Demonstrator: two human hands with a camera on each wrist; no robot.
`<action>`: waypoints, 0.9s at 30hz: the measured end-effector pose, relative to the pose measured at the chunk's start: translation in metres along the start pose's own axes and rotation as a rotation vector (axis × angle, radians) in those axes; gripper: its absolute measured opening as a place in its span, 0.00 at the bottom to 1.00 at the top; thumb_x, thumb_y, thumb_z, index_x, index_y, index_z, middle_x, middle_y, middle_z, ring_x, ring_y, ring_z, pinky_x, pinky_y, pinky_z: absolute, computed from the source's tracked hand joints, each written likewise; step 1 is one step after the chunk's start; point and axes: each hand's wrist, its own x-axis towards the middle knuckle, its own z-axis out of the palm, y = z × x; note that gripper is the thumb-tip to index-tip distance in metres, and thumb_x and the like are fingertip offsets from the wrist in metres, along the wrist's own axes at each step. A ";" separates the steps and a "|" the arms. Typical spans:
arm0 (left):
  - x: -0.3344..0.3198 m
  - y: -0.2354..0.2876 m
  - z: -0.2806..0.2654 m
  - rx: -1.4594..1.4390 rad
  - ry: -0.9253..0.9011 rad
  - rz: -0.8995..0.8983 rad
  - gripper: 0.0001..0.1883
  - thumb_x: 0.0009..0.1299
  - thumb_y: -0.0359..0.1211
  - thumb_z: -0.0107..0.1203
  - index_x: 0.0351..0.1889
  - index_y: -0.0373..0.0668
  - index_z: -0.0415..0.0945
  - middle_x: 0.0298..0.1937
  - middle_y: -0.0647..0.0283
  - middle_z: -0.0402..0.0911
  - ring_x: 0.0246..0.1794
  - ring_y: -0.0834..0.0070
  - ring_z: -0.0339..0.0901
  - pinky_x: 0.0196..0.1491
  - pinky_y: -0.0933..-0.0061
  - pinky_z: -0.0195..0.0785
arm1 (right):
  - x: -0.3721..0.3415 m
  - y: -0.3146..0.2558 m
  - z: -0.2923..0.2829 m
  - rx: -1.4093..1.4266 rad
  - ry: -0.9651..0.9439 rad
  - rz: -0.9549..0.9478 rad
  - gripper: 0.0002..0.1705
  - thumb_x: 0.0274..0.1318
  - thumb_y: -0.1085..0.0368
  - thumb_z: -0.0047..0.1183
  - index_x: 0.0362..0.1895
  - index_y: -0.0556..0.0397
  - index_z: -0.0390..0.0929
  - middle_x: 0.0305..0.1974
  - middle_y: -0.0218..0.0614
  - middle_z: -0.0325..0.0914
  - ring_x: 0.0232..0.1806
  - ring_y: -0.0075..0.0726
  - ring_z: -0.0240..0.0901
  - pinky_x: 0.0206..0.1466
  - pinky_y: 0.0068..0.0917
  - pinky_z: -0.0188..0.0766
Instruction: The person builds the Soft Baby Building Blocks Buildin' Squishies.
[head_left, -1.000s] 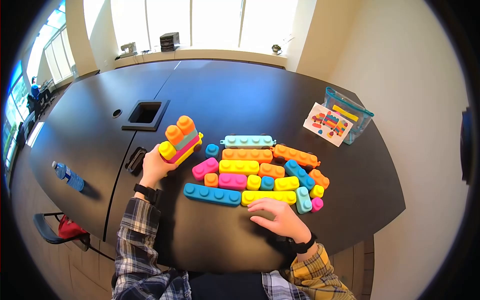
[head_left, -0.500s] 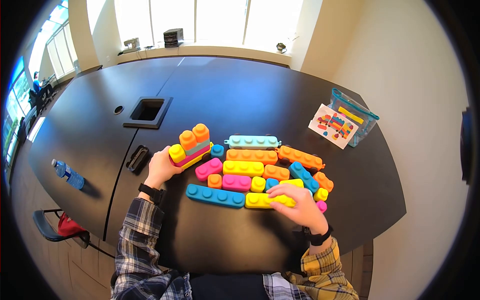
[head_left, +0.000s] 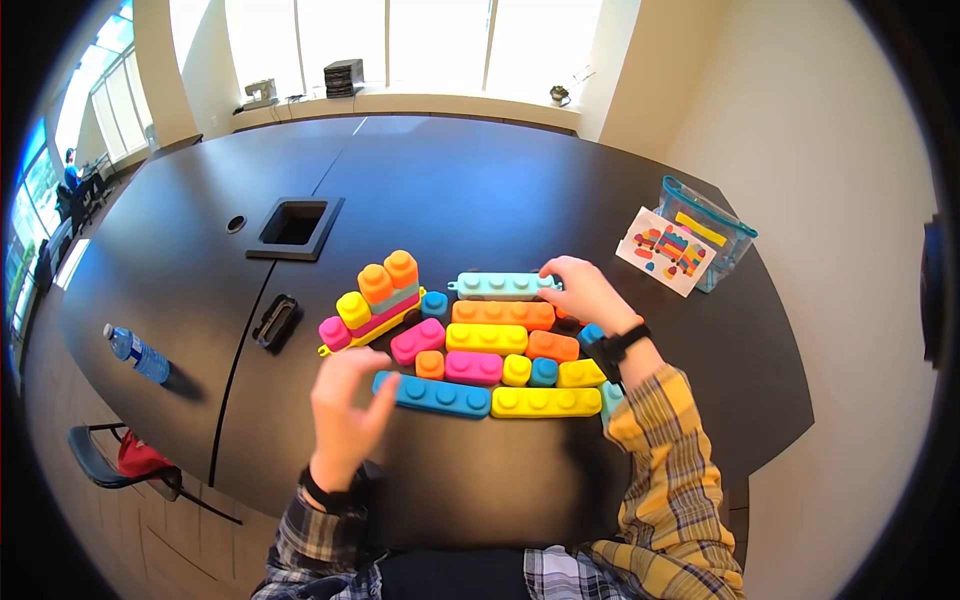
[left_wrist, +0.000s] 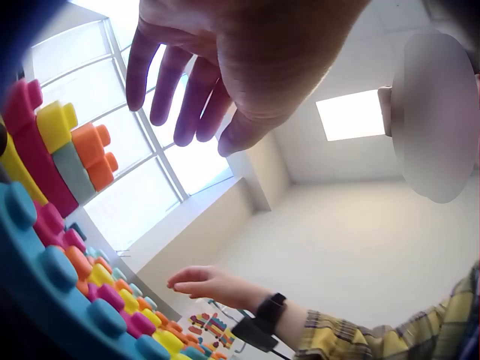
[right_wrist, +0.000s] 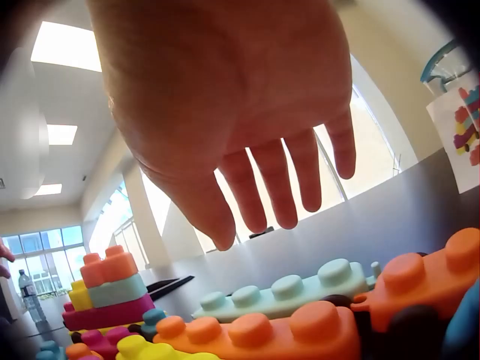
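In the head view my left hand is raised off the long blue block, fingers apart and holding nothing. Beyond it stands a stack of blocks on a yellow wheeled base, with magenta, yellow, teal and orange pieces. My right hand hovers at the right end of the light teal wheeled base. The right wrist view shows that hand with fingers extended above the teal base and an orange block. The orange wheeled base is hooked to the teal one.
Rows of loose blocks lie mid-table. A picture card leans on a clear zip bag at right. A black case, a water bottle and a table recess are at left. A person sits far left.
My left hand has let go of the stack, which stands on the table, and drawn back toward me. My right hand has moved from the yellow blocks up to the teal base's right end.
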 end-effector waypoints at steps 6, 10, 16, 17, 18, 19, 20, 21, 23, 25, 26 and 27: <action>-0.028 0.014 0.015 -0.129 -0.125 0.016 0.12 0.61 0.24 0.71 0.42 0.40 0.84 0.44 0.58 0.89 0.51 0.57 0.85 0.56 0.59 0.78 | 0.042 0.027 0.039 -0.149 -0.139 -0.046 0.25 0.56 0.62 0.69 0.60 0.44 0.82 0.54 0.41 0.86 0.59 0.52 0.81 0.62 0.46 0.78; -0.031 0.011 0.013 -0.119 -0.163 -0.011 0.11 0.62 0.24 0.71 0.41 0.41 0.85 0.44 0.59 0.89 0.51 0.58 0.85 0.56 0.60 0.78 | 0.057 0.023 0.051 -0.170 -0.268 0.069 0.26 0.54 0.65 0.68 0.59 0.43 0.83 0.54 0.42 0.86 0.59 0.52 0.81 0.63 0.46 0.78; -0.033 0.007 0.009 -0.106 -0.133 -0.044 0.08 0.62 0.24 0.71 0.37 0.41 0.85 0.40 0.59 0.88 0.46 0.58 0.86 0.51 0.61 0.79 | 0.058 0.024 0.050 -0.150 -0.216 0.093 0.27 0.51 0.69 0.67 0.58 0.44 0.81 0.53 0.44 0.86 0.59 0.55 0.81 0.62 0.47 0.79; -0.033 0.006 0.007 -0.102 -0.129 -0.044 0.07 0.62 0.24 0.71 0.36 0.41 0.85 0.38 0.58 0.88 0.44 0.58 0.86 0.49 0.61 0.79 | 0.056 0.026 0.045 -0.112 -0.150 0.067 0.28 0.50 0.68 0.68 0.58 0.45 0.81 0.53 0.45 0.86 0.58 0.56 0.81 0.61 0.47 0.79; -0.033 0.005 0.005 -0.102 -0.131 -0.046 0.07 0.62 0.24 0.71 0.36 0.41 0.85 0.38 0.58 0.88 0.44 0.58 0.86 0.49 0.61 0.79 | 0.053 0.028 0.039 -0.075 -0.087 0.043 0.28 0.49 0.67 0.69 0.58 0.45 0.80 0.53 0.45 0.85 0.58 0.56 0.81 0.60 0.47 0.79; -0.033 0.004 0.004 -0.107 -0.098 -0.073 0.06 0.62 0.24 0.71 0.34 0.41 0.84 0.37 0.58 0.88 0.43 0.58 0.86 0.48 0.62 0.79 | 0.051 0.023 0.028 -0.038 -0.068 0.068 0.30 0.48 0.65 0.70 0.59 0.46 0.80 0.53 0.45 0.86 0.58 0.56 0.82 0.60 0.46 0.79; -0.032 0.002 0.002 -0.113 -0.065 -0.100 0.06 0.63 0.24 0.71 0.33 0.40 0.84 0.36 0.58 0.88 0.42 0.58 0.86 0.47 0.62 0.80 | 0.042 0.012 0.014 0.021 -0.050 0.065 0.30 0.48 0.63 0.70 0.59 0.48 0.81 0.52 0.45 0.86 0.57 0.55 0.82 0.60 0.45 0.79; -0.032 -0.004 0.000 -0.102 -0.069 -0.079 0.06 0.63 0.24 0.71 0.36 0.39 0.85 0.36 0.58 0.88 0.41 0.61 0.87 0.46 0.64 0.80 | 0.030 0.001 0.001 0.055 -0.055 0.044 0.30 0.48 0.62 0.70 0.59 0.48 0.81 0.52 0.45 0.86 0.56 0.55 0.82 0.60 0.45 0.79; -0.033 -0.005 0.001 -0.140 -0.079 -0.184 0.09 0.64 0.25 0.71 0.40 0.39 0.85 0.36 0.59 0.88 0.41 0.63 0.87 0.46 0.65 0.80 | 0.000 -0.021 -0.018 0.068 -0.052 -0.027 0.30 0.48 0.61 0.69 0.58 0.48 0.82 0.51 0.44 0.86 0.55 0.54 0.83 0.59 0.45 0.79; -0.033 -0.008 0.000 -0.200 -0.130 -0.246 0.16 0.64 0.26 0.72 0.50 0.39 0.84 0.37 0.61 0.89 0.41 0.67 0.87 0.46 0.69 0.80 | -0.034 -0.042 -0.027 -0.006 -0.043 -0.120 0.29 0.47 0.59 0.69 0.57 0.45 0.84 0.48 0.42 0.86 0.54 0.52 0.82 0.57 0.44 0.80; -0.033 -0.007 0.000 -0.200 -0.133 -0.248 0.16 0.64 0.26 0.72 0.50 0.39 0.84 0.37 0.61 0.89 0.41 0.67 0.87 0.46 0.69 0.80 | -0.052 -0.056 -0.033 -0.001 -0.098 -0.074 0.29 0.47 0.57 0.70 0.57 0.45 0.84 0.48 0.41 0.85 0.54 0.50 0.82 0.57 0.44 0.80; -0.034 -0.006 0.000 -0.228 -0.152 -0.205 0.18 0.63 0.27 0.73 0.51 0.39 0.84 0.39 0.61 0.89 0.41 0.66 0.88 0.46 0.69 0.79 | -0.066 -0.065 -0.037 0.013 -0.159 -0.078 0.30 0.47 0.56 0.70 0.57 0.45 0.83 0.49 0.41 0.85 0.55 0.50 0.82 0.57 0.43 0.80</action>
